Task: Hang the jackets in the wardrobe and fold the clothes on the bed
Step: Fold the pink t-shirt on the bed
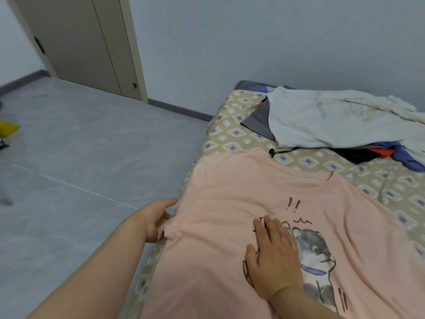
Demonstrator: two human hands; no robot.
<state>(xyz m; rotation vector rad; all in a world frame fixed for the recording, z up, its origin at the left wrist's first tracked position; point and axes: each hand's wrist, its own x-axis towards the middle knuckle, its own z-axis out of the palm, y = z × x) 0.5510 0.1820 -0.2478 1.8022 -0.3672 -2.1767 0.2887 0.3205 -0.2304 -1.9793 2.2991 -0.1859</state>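
Observation:
A pink T-shirt (230, 199) with a cartoon animal print lies spread flat on the bed (305, 162). My right hand (273, 259) rests flat on the shirt beside the print, fingers straight. At the bed's left edge my left hand (156, 222) grips the shirt's bunched side hem, fingers curled into the fabric. Further back on the bed sits a pile of clothes: a pale grey-white shirt (322, 118) on top, a dark grey garment (257, 123) under it, and blue and red pieces (395, 155) showing at the right.
A black cord with a toggle (272, 152) lies on the patterned sheet between the pile and the pink shirt. Left of the bed is grey tiled floor (80, 157). A beige door (87, 42) stands in the far wall. A yellow object (8, 128) lies at the left edge.

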